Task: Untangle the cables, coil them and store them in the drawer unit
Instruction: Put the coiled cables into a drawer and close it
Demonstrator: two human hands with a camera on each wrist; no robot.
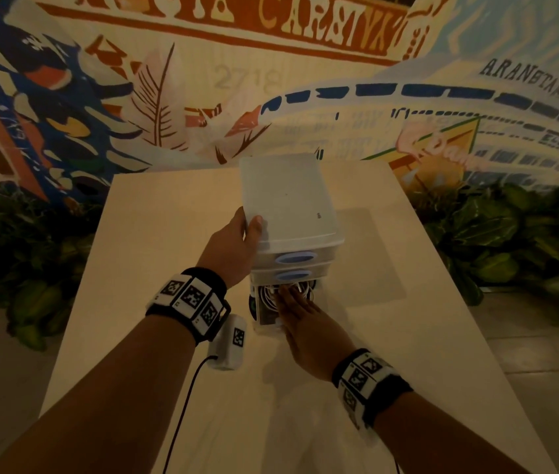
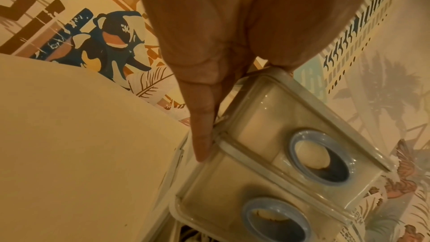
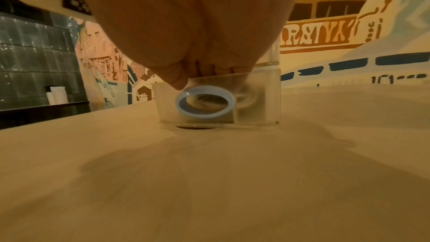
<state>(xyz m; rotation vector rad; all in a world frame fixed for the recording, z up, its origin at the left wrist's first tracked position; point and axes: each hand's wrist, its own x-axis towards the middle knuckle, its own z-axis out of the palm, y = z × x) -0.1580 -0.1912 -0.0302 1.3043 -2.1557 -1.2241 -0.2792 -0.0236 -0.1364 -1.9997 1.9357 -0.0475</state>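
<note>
Right hand point(image 1: 300, 311) flat on cables point(image 1: 273, 295) in open bottom drawer point(image 1: 267, 319); left hand point(image 1: 237, 244) grips drawer unit point(image 1: 288, 200)

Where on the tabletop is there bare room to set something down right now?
Bare patches of the pale tabletop: left of the clear plastic drawer unit, right of it out to the edge, and the near strip between the forearms. Crowded: in front of the unit, where the right hand is in the open bottom drawer of white cables, beside a small white tagged device.

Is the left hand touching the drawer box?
Touching. In the head view the left hand grips the drawer unit's top corner, thumb on the lid.
</note>
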